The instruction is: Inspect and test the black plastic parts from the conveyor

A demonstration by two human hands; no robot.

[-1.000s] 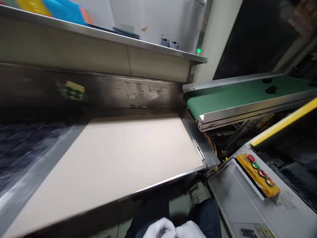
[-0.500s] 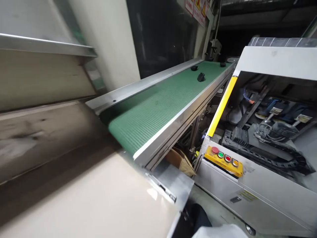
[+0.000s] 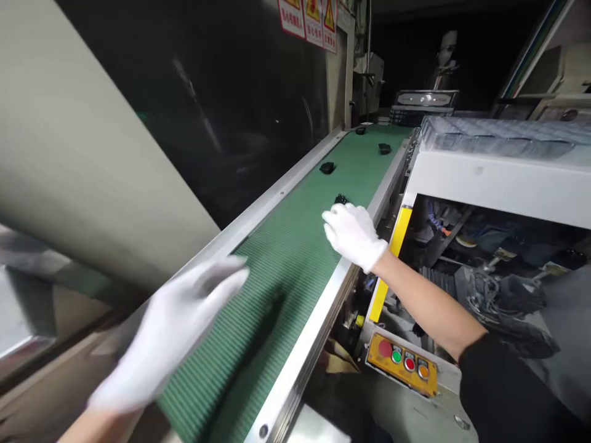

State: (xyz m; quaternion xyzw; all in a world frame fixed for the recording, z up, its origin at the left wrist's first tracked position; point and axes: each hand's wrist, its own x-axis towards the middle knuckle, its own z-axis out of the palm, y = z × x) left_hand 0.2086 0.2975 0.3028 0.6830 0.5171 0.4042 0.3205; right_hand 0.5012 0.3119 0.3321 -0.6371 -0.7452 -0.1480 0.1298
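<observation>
My right hand [image 3: 353, 232], in a white glove, is over the green conveyor belt [image 3: 295, 237] near its right rail. Its bent fingers are at a small black plastic part [image 3: 340, 199], whose far end shows past the fingertips; the rest is hidden. My left hand [image 3: 184, 320], also white-gloved and smeared by motion, hovers over the belt's near left side. Its thumb and fingers are apart with nothing between them. Farther along the belt lie another black part [image 3: 327, 168], a black part near the right rail [image 3: 385, 149] and one at the far end [image 3: 361, 130].
Metal rails [image 3: 318, 320] edge the belt. To the right stands a white machine frame with a yellow strip [image 3: 392, 261] and a yellow button box [image 3: 402, 364]. Clear plastic trays [image 3: 498, 138] lie on top of it. A dark panel [image 3: 221, 104] rises at left.
Both gloved hands have come into view over the belt, the right one reaching a black part. My view has moved closer to the belt, and the pale table in front has mostly left it.
</observation>
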